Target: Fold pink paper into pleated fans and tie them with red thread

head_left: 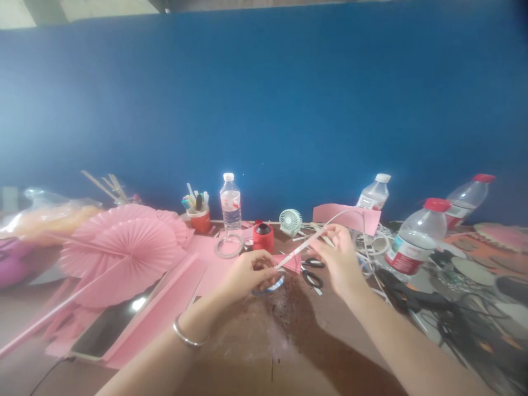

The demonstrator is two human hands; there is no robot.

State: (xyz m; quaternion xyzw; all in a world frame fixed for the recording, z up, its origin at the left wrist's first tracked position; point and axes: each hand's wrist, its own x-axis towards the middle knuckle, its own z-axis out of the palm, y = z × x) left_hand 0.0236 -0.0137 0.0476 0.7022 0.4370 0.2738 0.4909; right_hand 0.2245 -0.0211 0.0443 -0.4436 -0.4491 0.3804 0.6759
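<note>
A long, thin white strip (303, 246) is stretched between my two hands above the table. My left hand (256, 269) pinches its lower end between thumb and fingertips. Further up, the fingers of my right hand (340, 263) are closed around the strip, whose loose end arcs over to the right. Just behind the strip lies a small pleated piece of pink paper (293, 264). Under my left fingers a blue-and-white ring (275, 284), partly hidden, rests on the table. Black-handled scissors (312, 278) lie between the hands.
A large pink pleated paper fan (124, 256) and a phone (111, 324) are at left. A red cup of pens (201, 221), a water bottle (231, 203), a red round object (263, 237) and a small fan (291, 221) stand behind. Bottles (418, 239) and cables crowd the right.
</note>
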